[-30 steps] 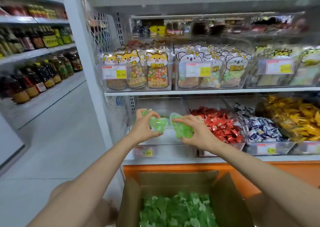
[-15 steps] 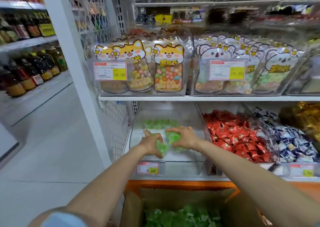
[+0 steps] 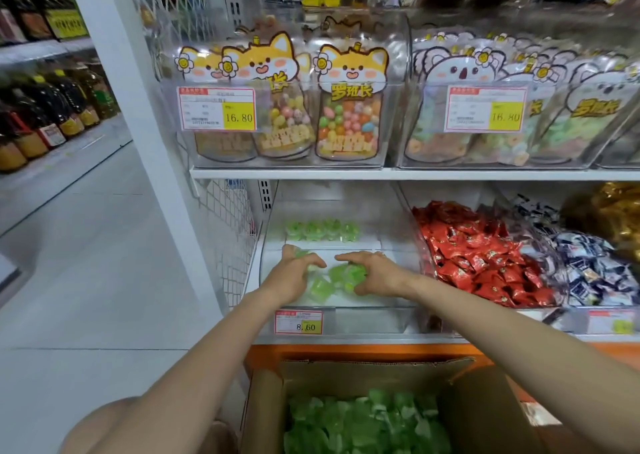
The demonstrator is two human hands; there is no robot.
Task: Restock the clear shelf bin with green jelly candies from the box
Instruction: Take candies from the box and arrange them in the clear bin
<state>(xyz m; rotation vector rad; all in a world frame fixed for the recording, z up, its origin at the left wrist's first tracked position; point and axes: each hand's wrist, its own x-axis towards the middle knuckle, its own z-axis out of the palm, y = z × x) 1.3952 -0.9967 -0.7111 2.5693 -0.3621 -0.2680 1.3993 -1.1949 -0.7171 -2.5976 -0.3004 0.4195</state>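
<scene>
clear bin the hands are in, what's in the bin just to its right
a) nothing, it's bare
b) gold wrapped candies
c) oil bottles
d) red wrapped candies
d: the red candies fill the bin that stands directly against the right wall of the clear bin.

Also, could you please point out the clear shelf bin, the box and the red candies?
clear shelf bin (image 3: 374, 320): head view, front wall.
box (image 3: 374, 370): head view, rear flap.
red candies (image 3: 485, 256): head view, pile middle.
</scene>
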